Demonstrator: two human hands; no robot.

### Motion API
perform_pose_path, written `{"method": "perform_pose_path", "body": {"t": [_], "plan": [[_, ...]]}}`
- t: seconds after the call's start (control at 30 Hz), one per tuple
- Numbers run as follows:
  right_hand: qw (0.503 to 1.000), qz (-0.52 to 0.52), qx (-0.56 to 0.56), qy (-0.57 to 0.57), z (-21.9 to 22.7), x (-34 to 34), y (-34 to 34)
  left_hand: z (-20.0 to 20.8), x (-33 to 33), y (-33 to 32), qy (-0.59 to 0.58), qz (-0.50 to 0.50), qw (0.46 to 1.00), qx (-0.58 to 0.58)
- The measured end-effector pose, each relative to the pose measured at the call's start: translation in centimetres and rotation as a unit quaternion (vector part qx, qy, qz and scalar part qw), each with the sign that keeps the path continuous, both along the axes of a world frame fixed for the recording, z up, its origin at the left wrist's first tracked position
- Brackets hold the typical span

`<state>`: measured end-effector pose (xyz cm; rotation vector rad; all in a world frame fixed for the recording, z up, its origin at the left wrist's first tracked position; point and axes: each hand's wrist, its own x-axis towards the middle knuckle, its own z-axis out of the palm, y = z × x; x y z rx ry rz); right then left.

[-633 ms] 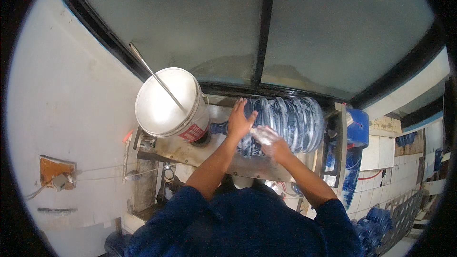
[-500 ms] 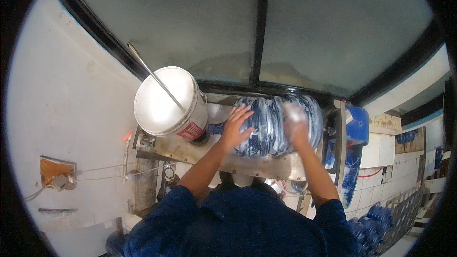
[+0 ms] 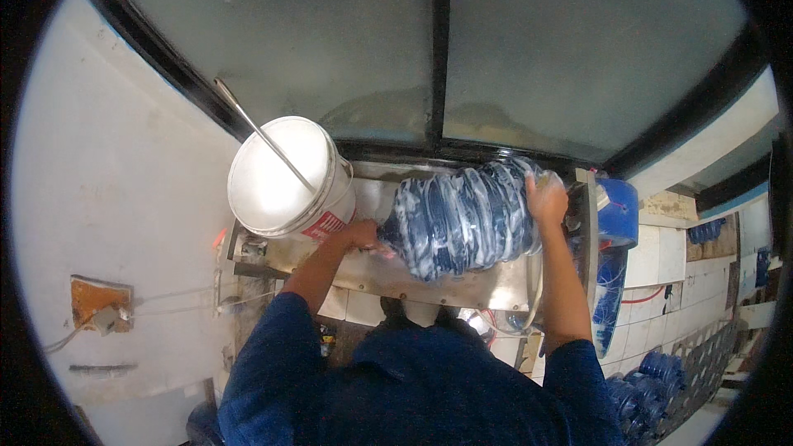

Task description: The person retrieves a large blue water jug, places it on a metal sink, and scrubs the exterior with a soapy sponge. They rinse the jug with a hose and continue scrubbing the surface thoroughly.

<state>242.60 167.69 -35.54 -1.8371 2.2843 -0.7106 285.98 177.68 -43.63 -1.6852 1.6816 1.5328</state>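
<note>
A large blue water jug point(image 3: 462, 219), ribbed and streaked with white foam, lies on its side on a metal counter point(image 3: 429, 285). Its neck points left and its base sits slightly farther back on the right. My left hand point(image 3: 362, 235) is closed round the neck, its fingers partly hidden. At the base end, my right hand point(image 3: 547, 202) presses a pale, foamy pad point(image 3: 545, 182) against the jug; whether it is sponge or cloth I cannot tell. Left of the jug stands a white bucket point(image 3: 277, 177), with a long metal handle point(image 3: 264, 136) leaning out of it.
Behind the counter rises a dark-framed glass panel point(image 3: 330, 49). A blue container point(image 3: 615, 215) stands beyond the counter's right end. Several blue jugs point(image 3: 648, 388) are at the lower right. Along the left runs a white wall point(image 3: 124, 182) with cables on it.
My left hand has gone from the jug's side to its neck. My right hand has slid right, to the base. The jug has tilted, its base end farther back.
</note>
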Motion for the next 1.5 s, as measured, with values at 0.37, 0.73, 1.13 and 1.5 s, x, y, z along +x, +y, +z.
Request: {"method": "perform_pose_path", "body": {"t": [0.37,0.73,1.13,1.5], "plan": [[0.989,0.013,-0.087,-0.115,-5.6,-4.3,6.7,0.4,0.1,-1.5,-0.095,-0.027,0.953,-0.288],[0.969,-0.032,-0.034,-0.241,-12.9,-2.7,14.5,-4.8,-1.4,-10.3,0.283,0.256,0.852,-0.358],[0.966,0.142,-0.195,0.088,-2.9,0.4,7.1,4.5,-13.3,-10.2,-0.105,0.243,0.816,-0.513],[0.987,0.141,0.074,0.017,2.2,3.7,-0.6,5.9,-15.1,-10.7,-0.143,0.259,0.811,-0.505]]}}
